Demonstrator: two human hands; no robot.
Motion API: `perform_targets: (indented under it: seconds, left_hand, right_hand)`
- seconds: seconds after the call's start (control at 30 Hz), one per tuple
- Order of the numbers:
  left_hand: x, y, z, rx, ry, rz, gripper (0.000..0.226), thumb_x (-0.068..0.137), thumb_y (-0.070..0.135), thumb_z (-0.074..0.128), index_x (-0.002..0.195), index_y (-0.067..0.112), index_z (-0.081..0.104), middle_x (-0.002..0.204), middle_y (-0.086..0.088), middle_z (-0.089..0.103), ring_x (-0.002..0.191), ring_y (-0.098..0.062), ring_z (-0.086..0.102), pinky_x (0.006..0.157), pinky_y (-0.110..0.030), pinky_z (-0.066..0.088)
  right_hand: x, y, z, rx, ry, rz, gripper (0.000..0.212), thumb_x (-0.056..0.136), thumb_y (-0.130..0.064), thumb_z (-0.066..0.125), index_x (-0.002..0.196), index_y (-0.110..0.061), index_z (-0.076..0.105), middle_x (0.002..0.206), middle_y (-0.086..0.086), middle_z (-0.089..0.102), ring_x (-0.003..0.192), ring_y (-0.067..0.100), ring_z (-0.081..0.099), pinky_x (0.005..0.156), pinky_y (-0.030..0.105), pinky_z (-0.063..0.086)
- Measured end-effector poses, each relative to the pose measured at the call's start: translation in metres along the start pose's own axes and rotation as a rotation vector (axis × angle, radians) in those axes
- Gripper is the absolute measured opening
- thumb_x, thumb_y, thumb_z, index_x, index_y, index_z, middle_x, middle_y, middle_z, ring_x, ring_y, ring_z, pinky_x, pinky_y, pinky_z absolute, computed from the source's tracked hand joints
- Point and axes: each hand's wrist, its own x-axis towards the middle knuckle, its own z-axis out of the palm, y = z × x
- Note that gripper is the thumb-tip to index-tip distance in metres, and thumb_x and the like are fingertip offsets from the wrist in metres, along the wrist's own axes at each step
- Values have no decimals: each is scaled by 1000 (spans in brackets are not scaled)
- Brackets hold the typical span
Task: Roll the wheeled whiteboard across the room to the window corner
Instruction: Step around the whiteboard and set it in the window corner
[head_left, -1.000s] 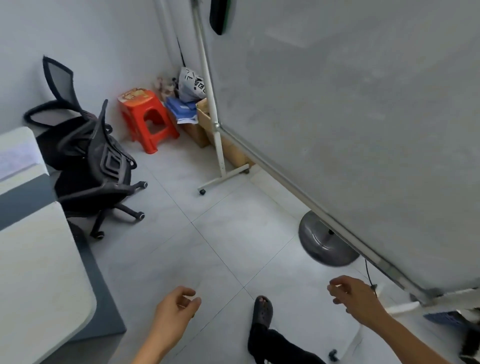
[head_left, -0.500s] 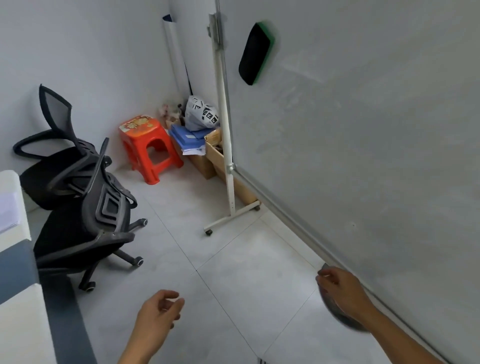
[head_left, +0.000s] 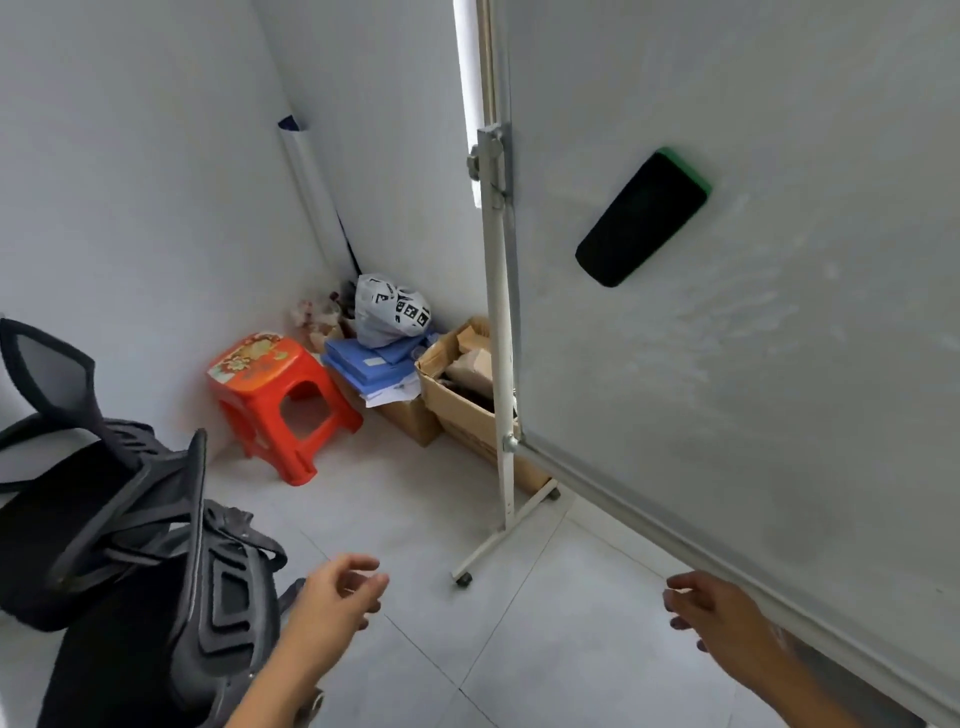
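Right hand, fingers loosely curled and empty, seemingly just short of the whiteboard, whose right side is cropped.

A: How much of the whiteboard shows?
B: Only part. The top and right edges of the picture cut it off, so one caster and one upright are all I see of the stand.
A: The cardboard box in the corner?
B: The upright crosses it; its contents are too jumbled to tell.
A: The office chairs?
B: Cut by the left and bottom edges, bases hidden.
A: The right hand?
B: Its fingers are blurred; whether they touch the board's rail, I cannot tell.
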Motion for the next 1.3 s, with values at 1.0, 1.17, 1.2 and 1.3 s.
perform_targets:
  seconds: [1.0, 1.17, 1.2, 1.3]
  left_hand:
    - [353, 382, 63, 240, -1185, 722, 45, 78, 10, 77, 119, 14, 60, 118, -13, 69, 109, -23, 67, 97, -35, 54]
    - [346, 373, 64, 319, -1319, 835, 37, 72, 26, 77, 104, 20, 58, 103, -18, 65, 98, -31, 64, 88, -44, 55]
    - [343, 368, 61, 318, -1331, 851, 32, 73, 25, 76, 99, 26, 57, 101, -22, 64, 97, -34, 64, 89, -46, 55]
    - [328, 351, 50, 325, -1412, 848, 36, 77, 16, 76, 100, 32, 54, 108, -22, 63, 104, -31, 64, 97, -46, 53]
  right_hand:
    - [220, -309, 123, 80, 579, 54, 47, 88, -37, 61, 129, -19, 49, 122, -1, 65, 108, 16, 63, 97, 34, 50]
    - [207, -319, 148, 100, 686, 151, 57, 87, -40, 62, 136, -19, 41, 135, -2, 55, 119, 17, 56, 100, 34, 46]
    - [205, -322, 154, 107, 706, 165, 57, 85, -41, 63, 134, -19, 43, 133, -3, 56, 118, 17, 56, 99, 33, 46]
    - [196, -324, 173, 140, 780, 205, 50, 77, -47, 71, 115, -21, 52, 115, -6, 66, 107, 13, 62, 95, 33, 52]
